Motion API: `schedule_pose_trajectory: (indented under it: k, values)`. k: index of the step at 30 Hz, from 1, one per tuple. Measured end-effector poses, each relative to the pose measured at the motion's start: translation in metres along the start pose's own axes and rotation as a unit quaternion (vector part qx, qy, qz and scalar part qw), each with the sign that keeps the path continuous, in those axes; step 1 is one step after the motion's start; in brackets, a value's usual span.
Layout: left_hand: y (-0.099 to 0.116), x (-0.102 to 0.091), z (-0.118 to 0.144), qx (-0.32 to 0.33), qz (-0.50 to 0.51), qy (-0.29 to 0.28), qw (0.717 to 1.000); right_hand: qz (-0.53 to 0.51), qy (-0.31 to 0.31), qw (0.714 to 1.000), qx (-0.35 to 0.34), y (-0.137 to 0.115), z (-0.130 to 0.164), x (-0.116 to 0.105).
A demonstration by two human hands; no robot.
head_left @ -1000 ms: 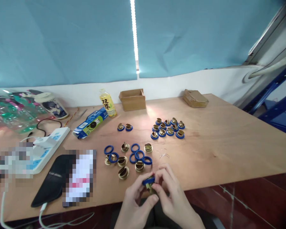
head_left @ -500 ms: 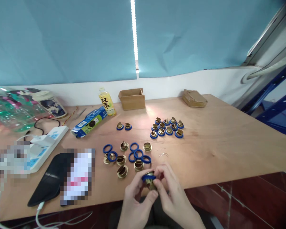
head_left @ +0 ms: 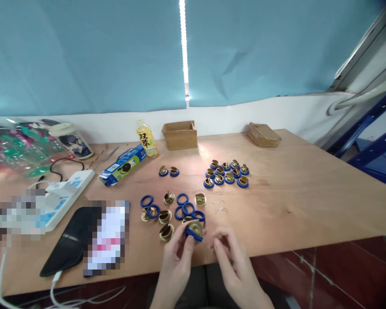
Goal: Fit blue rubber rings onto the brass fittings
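My left hand (head_left: 179, 253) grips a round brass-coloured fitting (head_left: 196, 228) with a blue ring (head_left: 193, 234) around it, its round face tilted up. Just to the right and apart from it, my right hand (head_left: 228, 257) has thumb and fingertips pinched together; whether anything small sits between them I cannot make out. Beyond the hands lie loose blue rings (head_left: 188, 209) and several bare brass fittings (head_left: 166, 232), one partly hidden behind my left hand. Thin pale curved strands (head_left: 221, 207) lie to their right.
Fittings with blue rings stand in a group (head_left: 229, 177) at centre right, and a pair (head_left: 174, 171) further left. Behind are an open cardboard box (head_left: 180, 138), a closed package (head_left: 263, 135), a yellow bottle (head_left: 147, 139) and a blue carton (head_left: 124, 166). A power strip (head_left: 70, 193) and dark pouch (head_left: 70, 240) lie left.
My right hand has let go of the fitting and moved slightly right. My left hand has shifted a little left and turned the fitting so its round face shows.
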State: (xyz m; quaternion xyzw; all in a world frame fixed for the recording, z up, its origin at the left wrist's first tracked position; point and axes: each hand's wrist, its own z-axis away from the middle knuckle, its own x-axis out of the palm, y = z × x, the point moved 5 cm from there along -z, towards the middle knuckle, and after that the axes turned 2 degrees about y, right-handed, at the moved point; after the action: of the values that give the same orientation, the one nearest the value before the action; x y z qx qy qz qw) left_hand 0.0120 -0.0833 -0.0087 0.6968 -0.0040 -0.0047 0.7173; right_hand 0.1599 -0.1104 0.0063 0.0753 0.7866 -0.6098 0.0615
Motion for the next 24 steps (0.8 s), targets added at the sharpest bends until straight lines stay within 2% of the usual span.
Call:
schedule_pose_trajectory:
  k: [2, 4, 8, 12, 16, 18, 21, 24]
  values:
    - [0.005, 0.002, -0.001, 0.014, -0.016, -0.054, 0.998, -0.040, 0.035, 0.997, 0.054, 0.008, 0.003, 0.000]
    - [0.010, 0.005, 0.002, 0.035, -0.023, -0.085, 0.996, -0.081, 0.036, 0.991, 0.100, 0.015, 0.004, 0.002]
    - [0.011, 0.011, 0.008, 0.054, -0.018, -0.092, 0.994, -0.164, 0.017, 0.974, 0.155, 0.021, -0.002, 0.002]
    - [0.010, 0.014, 0.008, 0.033, 0.007, -0.103, 0.994, -0.244, -0.044, 0.946, 0.208, 0.024, -0.002, 0.004]
    - [0.011, 0.015, 0.006, 0.012, 0.051, -0.098, 0.994, -0.345, -0.102, 0.910, 0.204, 0.024, 0.005, 0.010]
    - [0.014, 0.013, 0.001, 0.037, 0.050, -0.067, 0.996, -0.389, -0.085, 0.894, 0.207, 0.025, 0.005, 0.010]
    - [0.023, -0.001, -0.013, 0.099, 0.033, 0.038, 0.994, -0.415, -0.020, 0.887, 0.203, 0.026, 0.001, 0.004]
    - [0.030, -0.017, -0.032, 0.145, -0.089, 0.136, 0.976, -0.399, 0.017, 0.898, 0.188, 0.027, -0.005, -0.005]
